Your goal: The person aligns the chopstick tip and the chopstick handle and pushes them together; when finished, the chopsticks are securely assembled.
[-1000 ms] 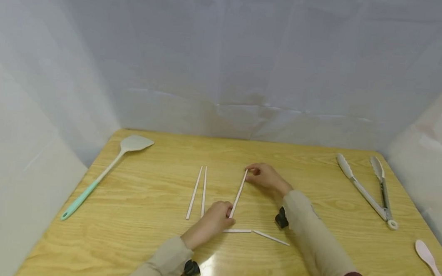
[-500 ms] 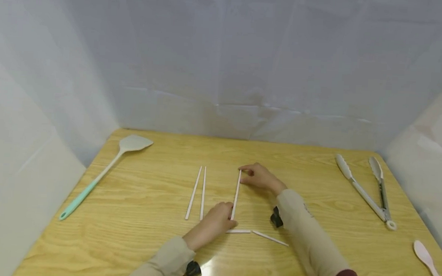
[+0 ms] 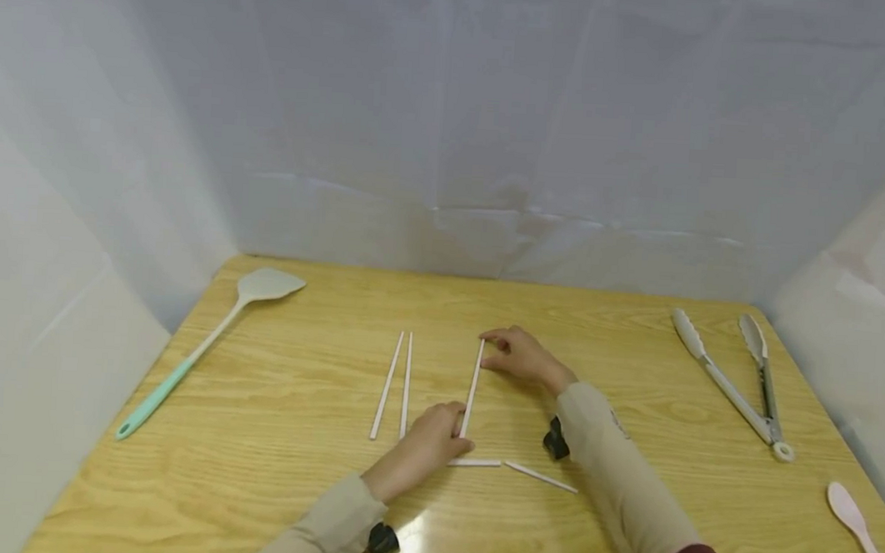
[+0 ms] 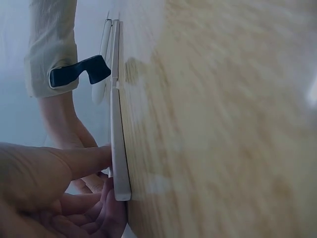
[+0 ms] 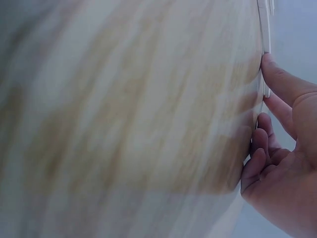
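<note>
Both hands hold one white chopstick (image 3: 473,387) low over the wooden table, its length running away from the person. My left hand (image 3: 420,444) pinches its near end between thumb and fingers. At the far end, my right hand (image 3: 523,356) grips it with thumb and forefinger; in the right wrist view the other fingers of this hand (image 5: 292,144) curl close to the tabletop. Left of them lie two more chopsticks (image 3: 387,386), nearly parallel. In front lies a white stick (image 3: 481,463), partly hidden by the left hand, and another white stick (image 3: 540,477) slants beside it.
A spatula (image 3: 265,286) with a green handle lies at the table's left. Spread tongs (image 3: 740,396) rest at the right, with a pink spoon (image 3: 854,511) nearer the front right edge. A pale sheet (image 3: 449,143) hangs behind the table (image 3: 598,318).
The held chopstick's far end has swung left with my right hand, so it stands less slanted. My left hand has barely moved. The other utensils lie as before.
</note>
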`<state>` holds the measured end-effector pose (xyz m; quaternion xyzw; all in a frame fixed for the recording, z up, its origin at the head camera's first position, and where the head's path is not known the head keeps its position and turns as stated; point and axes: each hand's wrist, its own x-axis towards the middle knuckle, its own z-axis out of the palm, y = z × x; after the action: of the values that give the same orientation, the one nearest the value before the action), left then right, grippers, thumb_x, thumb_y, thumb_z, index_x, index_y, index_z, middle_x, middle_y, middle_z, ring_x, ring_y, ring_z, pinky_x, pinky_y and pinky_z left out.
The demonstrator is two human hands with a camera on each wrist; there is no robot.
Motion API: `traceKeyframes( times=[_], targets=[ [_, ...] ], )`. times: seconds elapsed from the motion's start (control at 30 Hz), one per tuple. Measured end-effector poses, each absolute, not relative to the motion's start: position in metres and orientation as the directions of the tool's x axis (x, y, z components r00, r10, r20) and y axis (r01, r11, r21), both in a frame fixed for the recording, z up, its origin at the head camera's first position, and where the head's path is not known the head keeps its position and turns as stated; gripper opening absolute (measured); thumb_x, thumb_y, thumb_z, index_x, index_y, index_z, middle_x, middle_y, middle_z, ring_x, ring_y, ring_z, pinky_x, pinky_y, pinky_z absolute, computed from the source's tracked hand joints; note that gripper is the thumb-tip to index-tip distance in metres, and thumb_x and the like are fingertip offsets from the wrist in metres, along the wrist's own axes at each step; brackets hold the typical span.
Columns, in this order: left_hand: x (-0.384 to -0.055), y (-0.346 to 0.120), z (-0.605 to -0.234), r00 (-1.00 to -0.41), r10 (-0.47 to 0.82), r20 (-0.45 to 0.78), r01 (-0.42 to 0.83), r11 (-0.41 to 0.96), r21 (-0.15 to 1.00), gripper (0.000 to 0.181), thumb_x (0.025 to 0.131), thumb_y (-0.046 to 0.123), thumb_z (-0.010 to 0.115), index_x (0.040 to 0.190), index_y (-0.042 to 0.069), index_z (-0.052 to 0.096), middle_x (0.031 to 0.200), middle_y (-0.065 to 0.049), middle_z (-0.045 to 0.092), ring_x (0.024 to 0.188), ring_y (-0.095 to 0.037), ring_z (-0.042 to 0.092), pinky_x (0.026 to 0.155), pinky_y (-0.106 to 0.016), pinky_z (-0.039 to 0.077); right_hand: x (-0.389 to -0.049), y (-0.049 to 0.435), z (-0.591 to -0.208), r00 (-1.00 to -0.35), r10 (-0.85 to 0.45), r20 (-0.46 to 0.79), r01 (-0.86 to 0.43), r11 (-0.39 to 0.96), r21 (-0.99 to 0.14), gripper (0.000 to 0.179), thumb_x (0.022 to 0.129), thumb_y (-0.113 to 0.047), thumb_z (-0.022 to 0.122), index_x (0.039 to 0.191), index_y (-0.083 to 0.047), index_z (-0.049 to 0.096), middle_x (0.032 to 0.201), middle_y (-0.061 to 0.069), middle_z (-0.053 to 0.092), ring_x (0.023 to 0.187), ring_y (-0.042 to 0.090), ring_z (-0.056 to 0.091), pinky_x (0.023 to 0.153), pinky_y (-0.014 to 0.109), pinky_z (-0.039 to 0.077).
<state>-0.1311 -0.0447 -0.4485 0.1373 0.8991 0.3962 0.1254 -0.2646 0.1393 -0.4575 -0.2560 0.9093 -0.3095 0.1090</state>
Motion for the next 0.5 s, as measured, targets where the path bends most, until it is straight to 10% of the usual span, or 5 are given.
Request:
traceKeyframes(
  times=[0.5],
  targets=[
    [-0.1345,-0.0508,-0.4574,-0.95,0.306,-0.062,0.13,0.568,0.813,0.042,0.083,0.01,0.072,0.116,-0.01,0.057,0.069,0.001,0.053,0.058,-0.008,0.046,0.055,-0.021,0.041,-0.2642,0.1418,-0.4624,-0.856,-0.516,-0.029,-0.39,0.683,-0.618,0.047,0.087,-0.022,0.07,0.127,-0.001,0.057,0.101,0.017,0.057,0.093,0.027,0.052,0.084,0.043,0.045]
  ],
)
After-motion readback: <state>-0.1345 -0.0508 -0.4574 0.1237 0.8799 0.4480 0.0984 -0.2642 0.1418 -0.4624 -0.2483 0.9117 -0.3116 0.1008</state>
